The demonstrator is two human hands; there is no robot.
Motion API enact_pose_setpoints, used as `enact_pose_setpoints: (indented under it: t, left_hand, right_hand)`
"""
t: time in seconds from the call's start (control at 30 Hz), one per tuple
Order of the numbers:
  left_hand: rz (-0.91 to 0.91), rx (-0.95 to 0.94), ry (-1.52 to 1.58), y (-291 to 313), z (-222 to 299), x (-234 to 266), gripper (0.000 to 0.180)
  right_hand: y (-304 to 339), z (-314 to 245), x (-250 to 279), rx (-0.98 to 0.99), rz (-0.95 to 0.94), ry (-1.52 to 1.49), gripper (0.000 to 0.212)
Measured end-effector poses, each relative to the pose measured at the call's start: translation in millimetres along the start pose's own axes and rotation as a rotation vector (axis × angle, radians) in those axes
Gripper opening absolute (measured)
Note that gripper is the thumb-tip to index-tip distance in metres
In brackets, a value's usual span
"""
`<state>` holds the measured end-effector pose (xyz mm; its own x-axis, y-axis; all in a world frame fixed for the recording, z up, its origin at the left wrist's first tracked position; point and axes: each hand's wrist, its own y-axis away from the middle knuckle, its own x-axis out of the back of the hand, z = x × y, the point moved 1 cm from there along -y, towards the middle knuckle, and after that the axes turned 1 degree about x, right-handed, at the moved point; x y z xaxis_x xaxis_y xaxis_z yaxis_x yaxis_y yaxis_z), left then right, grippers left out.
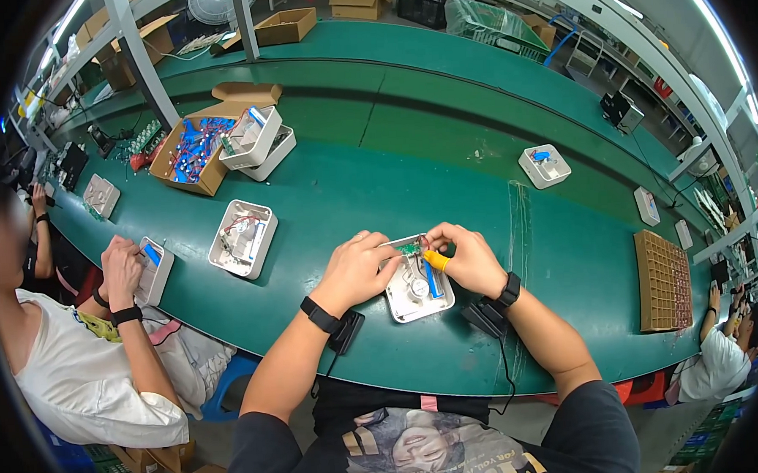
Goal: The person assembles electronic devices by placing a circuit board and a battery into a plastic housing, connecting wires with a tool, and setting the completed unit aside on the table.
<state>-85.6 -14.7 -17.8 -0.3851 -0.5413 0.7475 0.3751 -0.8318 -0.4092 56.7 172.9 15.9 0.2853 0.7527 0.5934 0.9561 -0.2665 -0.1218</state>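
In front of me on the bench is an open white plastic housing (409,312), holding a round pale part (418,289) and a blue cylindrical battery (432,278). A small green circuit board (409,249) lies at its far end. My left hand (360,269) is closed at the housing's left side, fingertips at the board's edge. My right hand (471,259) comes in from the right, a yellow finger cot (436,260) on one digit. Its fingers pinch together near thin wires beside the board; what exactly they hold is too small to make out.
Another white housing (244,240) stands to the left, and a cardboard box of blue batteries (196,156) beyond it, beside stacked housings (261,144). One housing (545,167) sits far right, near a gridded brown tray (664,281). A co-worker (97,359) handles a housing at left.
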Motion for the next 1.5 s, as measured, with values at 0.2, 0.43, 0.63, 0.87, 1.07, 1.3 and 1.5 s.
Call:
enact_pose_setpoints:
  t: [0.2,0.43,0.63,0.87,1.07,1.3,1.5]
  left_hand:
    - [0.007,0.001,-0.006,-1.2,-0.2,1.3,0.015]
    - [-0.01,0.019,-0.001,-1.4,0.5,1.7,0.014]
    - [0.007,0.006,-0.008,-0.1,-0.4,0.9,0.014]
    - [0.007,0.009,-0.01,-1.5,-1.0,0.3,0.013]
    - [0.077,0.094,-0.053,1.0,-3.8,0.0,0.014]
    - [0.388,0.13,-0.135,-11.0,-11.1,11.5,0.022]
    - [0.508,0.484,-0.681,4.9,-46.0,28.8,0.029]
  right_hand:
    - [2.0,-0.2,-5.3,0.042,0.027,0.129,0.014]
    - [-0.4,7.5,0.1,0.052,-0.028,0.067,0.015]
    - [4.9,-1.6,-7.9,0.278,0.116,0.403,0.017]
    - [7.2,-15.3,11.2,0.248,0.019,0.459,0.018]
    - [7.6,-29.1,33.0,0.403,-0.255,0.422,0.016]
    - [28.8,-30.0,3.9,0.435,-0.34,0.822,0.016]
    - [15.4,-14.4,8.8,0.239,-0.207,0.834,0.018]
